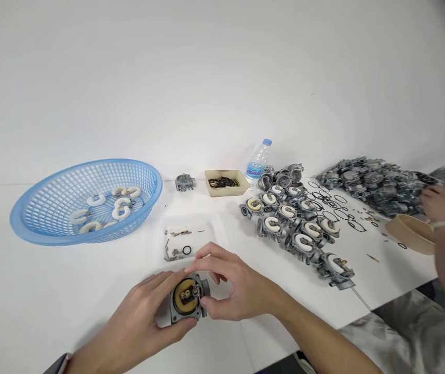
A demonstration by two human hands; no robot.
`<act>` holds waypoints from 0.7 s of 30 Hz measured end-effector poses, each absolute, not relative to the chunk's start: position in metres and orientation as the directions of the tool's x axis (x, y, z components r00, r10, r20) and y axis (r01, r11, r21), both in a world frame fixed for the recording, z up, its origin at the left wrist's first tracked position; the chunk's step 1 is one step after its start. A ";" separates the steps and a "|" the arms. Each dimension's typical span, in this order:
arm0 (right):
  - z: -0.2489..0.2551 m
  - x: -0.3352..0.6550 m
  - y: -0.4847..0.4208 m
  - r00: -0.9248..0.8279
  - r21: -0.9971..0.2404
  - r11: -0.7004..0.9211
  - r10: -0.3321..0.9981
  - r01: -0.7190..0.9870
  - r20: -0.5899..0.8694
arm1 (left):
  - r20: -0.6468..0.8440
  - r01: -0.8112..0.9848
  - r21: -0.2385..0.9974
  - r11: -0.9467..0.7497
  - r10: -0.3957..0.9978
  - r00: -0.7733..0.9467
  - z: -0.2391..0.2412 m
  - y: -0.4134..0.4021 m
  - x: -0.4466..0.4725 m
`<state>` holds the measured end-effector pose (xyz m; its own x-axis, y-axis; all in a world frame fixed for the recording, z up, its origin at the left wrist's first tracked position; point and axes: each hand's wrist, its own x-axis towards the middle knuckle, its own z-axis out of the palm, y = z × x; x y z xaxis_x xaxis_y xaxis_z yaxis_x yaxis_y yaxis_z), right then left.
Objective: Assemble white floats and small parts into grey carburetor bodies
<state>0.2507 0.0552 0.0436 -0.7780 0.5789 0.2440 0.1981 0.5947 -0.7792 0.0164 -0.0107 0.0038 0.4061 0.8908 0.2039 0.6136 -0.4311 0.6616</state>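
Left hand (144, 306): carburetor (186, 294) being gripped, float (179, 301) still fitted; half-open right hand (232, 285): carburetor edge being touched. Loose floats (77, 217) being held in basket (27, 228), 10 o'clock; others being left in bodies (280, 234), 2 o'clock.

Both bare hands meet low in view, bent at the knuckles. The left hand (148, 306) lies toward seven o'clock, its wrist (85, 358) trailing to eight. Its fingers (163, 284) lie close together, aimed at two o'clock, while the thumb (173, 335) also reaches toward two on the near side, making a curved hold. The right hand (241, 291) sits near six o'clock, its bare forearm (308, 330) running off to four. Its forefinger (210, 264) arches toward nine, the tip by the left fingertips; the thumb (218, 309) points to nine, though how firmly it presses is hard to tell.
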 end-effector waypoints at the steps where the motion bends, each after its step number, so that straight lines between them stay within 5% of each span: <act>1: 0.043 0.251 0.055 -0.779 -0.772 0.599 0.582 0.215 0.235 | 0.204 0.616 0.660 -0.430 0.892 0.404 0.003 -0.011 0.016; 21: 0.043 0.252 0.055 -0.804 -0.729 0.637 0.556 0.251 0.209 | 0.248 0.616 0.645 -0.453 0.886 0.393 0.001 -0.011 0.016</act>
